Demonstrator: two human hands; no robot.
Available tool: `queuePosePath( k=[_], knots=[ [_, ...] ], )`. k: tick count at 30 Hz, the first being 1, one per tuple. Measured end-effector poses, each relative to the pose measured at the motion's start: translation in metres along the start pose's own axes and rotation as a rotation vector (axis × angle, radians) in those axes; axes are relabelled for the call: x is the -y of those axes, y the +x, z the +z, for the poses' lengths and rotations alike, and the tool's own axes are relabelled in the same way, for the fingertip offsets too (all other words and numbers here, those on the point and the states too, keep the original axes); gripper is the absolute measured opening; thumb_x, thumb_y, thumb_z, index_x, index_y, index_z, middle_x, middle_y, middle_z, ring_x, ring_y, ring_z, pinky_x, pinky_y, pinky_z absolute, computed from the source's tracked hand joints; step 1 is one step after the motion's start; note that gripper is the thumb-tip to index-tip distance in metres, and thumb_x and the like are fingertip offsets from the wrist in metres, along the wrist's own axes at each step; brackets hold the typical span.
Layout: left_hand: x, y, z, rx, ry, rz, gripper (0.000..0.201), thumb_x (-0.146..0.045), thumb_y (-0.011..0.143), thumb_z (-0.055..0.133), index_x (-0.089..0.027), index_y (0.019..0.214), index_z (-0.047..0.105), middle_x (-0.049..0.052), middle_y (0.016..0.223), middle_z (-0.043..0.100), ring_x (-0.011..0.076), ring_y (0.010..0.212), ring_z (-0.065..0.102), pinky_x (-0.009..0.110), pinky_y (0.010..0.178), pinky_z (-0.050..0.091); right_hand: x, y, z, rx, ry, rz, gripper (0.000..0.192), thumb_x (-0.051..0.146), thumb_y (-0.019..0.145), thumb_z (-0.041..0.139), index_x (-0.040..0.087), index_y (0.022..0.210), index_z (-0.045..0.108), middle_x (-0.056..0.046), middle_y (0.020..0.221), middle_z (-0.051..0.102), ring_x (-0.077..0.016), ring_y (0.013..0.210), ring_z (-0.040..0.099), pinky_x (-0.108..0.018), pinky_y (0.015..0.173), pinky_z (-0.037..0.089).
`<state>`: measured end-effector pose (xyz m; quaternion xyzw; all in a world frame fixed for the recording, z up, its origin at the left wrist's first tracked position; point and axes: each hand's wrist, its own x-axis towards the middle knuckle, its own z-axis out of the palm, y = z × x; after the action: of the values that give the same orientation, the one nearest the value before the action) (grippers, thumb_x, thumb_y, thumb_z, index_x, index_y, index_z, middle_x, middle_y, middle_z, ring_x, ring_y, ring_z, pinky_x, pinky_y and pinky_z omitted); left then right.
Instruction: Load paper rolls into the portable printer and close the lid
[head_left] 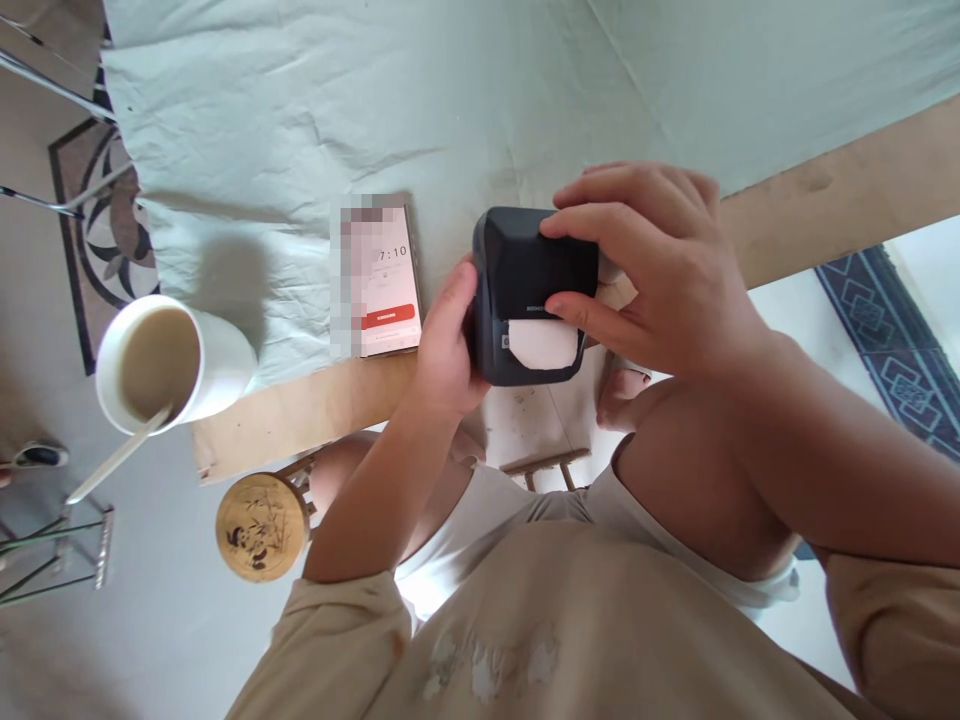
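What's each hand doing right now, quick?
Left hand: closed on the side of the black device.
Right hand: gripping the same device from above, fingers across its top.

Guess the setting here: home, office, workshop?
Probably a home, at a makeshift table: a pale cloth spread over a bare wooden board, patterned rugs on the floor, and a white cup with a spoon beside a phone.

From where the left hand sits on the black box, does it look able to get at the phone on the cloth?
Probably yes. The left hand grips the black box right beside the phone, with only bare cloth between them. It would have to let go first; the right hand also holds the box.
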<state>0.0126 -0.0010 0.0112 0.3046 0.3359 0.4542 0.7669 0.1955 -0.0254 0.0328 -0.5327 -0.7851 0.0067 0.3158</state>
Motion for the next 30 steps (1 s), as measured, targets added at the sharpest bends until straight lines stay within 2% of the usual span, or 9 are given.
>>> queuePosePath(
  k=[3, 9, 13, 17, 20, 22, 25, 27, 30],
  knots=[
    [0.004, 0.002, -0.003, -0.053, -0.001, -0.016, 0.03, -0.046, 0.1, 0.055, -0.02, 0.096, 0.071, 0.003, 0.097, 0.075, 0.0257, 0.125, 0.066, 0.036, 0.099, 0.059, -0.001, -0.002, -0.001, -0.023, -0.019, -0.075, 0.038, 0.048, 0.095, 0.057, 0.024, 0.125, 0.058, -0.008, 0.127, 0.068, -0.0243, 0.112, 0.067, -0.044, 0.097, 0.045],
    [0.004, -0.001, -0.005, -0.114, 0.06, 0.052, 0.028, -0.041, 0.1, 0.056, -0.024, 0.083, 0.07, 0.002, 0.083, 0.072, 0.0238, 0.12, 0.066, 0.036, 0.101, 0.057, 0.004, -0.001, -0.004, 0.007, -0.013, -0.125, 0.046, 0.049, 0.091, 0.063, 0.023, 0.128, 0.055, -0.01, 0.129, 0.067, -0.0243, 0.114, 0.066, -0.041, 0.097, 0.046],
    [0.0, 0.0, -0.003, -0.095, 0.056, -0.041, 0.026, -0.044, 0.099, 0.057, -0.026, 0.086, 0.072, 0.001, 0.09, 0.075, 0.0281, 0.13, 0.061, 0.039, 0.105, 0.055, 0.007, 0.002, -0.009, -0.018, -0.007, -0.101, 0.045, 0.048, 0.089, 0.066, 0.023, 0.125, 0.058, -0.01, 0.125, 0.066, -0.0259, 0.11, 0.067, -0.044, 0.094, 0.048],
    [-0.004, 0.0, 0.0, 0.004, 0.008, -0.055, 0.035, -0.051, 0.099, 0.052, -0.023, 0.095, 0.073, 0.004, 0.096, 0.076, 0.0307, 0.126, 0.066, 0.041, 0.099, 0.059, 0.009, 0.003, -0.015, -0.143, -0.009, -0.062, 0.033, 0.047, 0.089, 0.068, 0.023, 0.111, 0.066, -0.006, 0.089, 0.064, -0.0212, 0.084, 0.064, -0.038, 0.074, 0.05],
    [-0.005, -0.002, 0.0, 0.084, 0.02, -0.044, 0.025, -0.044, 0.095, 0.063, -0.022, 0.1, 0.072, 0.004, 0.094, 0.075, 0.0272, 0.11, 0.073, 0.035, 0.086, 0.061, 0.01, 0.004, -0.014, -0.312, -0.028, -0.053, 0.01, 0.032, 0.091, 0.066, 0.023, 0.095, 0.068, 0.005, 0.054, 0.047, -0.0112, 0.051, 0.047, -0.032, 0.058, 0.044],
    [-0.004, -0.003, -0.001, 0.076, 0.051, -0.03, 0.019, -0.038, 0.092, 0.069, -0.022, 0.1, 0.072, 0.002, 0.09, 0.074, 0.0232, 0.097, 0.076, 0.03, 0.078, 0.061, 0.01, 0.006, -0.012, -0.413, -0.075, -0.024, 0.008, 0.025, 0.092, 0.063, 0.021, 0.087, 0.067, 0.006, 0.053, 0.052, -0.0084, 0.047, 0.047, -0.03, 0.058, 0.044],
    [-0.003, -0.003, -0.003, 0.047, 0.064, -0.006, 0.018, -0.037, 0.092, 0.067, -0.022, 0.098, 0.073, 0.001, 0.089, 0.075, 0.0187, 0.087, 0.075, 0.027, 0.073, 0.06, 0.009, 0.009, -0.009, -0.493, -0.084, -0.017, 0.008, 0.022, 0.088, 0.063, 0.019, 0.081, 0.064, 0.002, 0.073, 0.07, -0.0118, 0.06, 0.063, -0.032, 0.065, 0.046],
    [-0.003, -0.003, -0.004, 0.062, 0.071, -0.012, 0.019, -0.039, 0.093, 0.066, -0.022, 0.1, 0.073, 0.001, 0.09, 0.075, 0.0198, 0.09, 0.076, 0.026, 0.072, 0.059, 0.009, 0.009, -0.007, -0.419, -0.076, -0.02, 0.005, 0.021, 0.087, 0.062, 0.019, 0.083, 0.064, 0.0, 0.078, 0.072, -0.016, 0.067, 0.067, -0.034, 0.066, 0.044],
    [-0.003, -0.005, -0.003, 0.098, 0.118, -0.023, 0.023, -0.041, 0.092, 0.068, -0.024, 0.106, 0.07, 0.003, 0.096, 0.075, 0.0251, 0.107, 0.074, 0.027, 0.073, 0.06, 0.009, 0.006, -0.006, -0.119, -0.136, 0.037, 0.013, 0.029, 0.091, 0.059, 0.023, 0.097, 0.069, 0.0, 0.082, 0.073, -0.0175, 0.068, 0.066, -0.032, 0.057, 0.036]
  ],
)
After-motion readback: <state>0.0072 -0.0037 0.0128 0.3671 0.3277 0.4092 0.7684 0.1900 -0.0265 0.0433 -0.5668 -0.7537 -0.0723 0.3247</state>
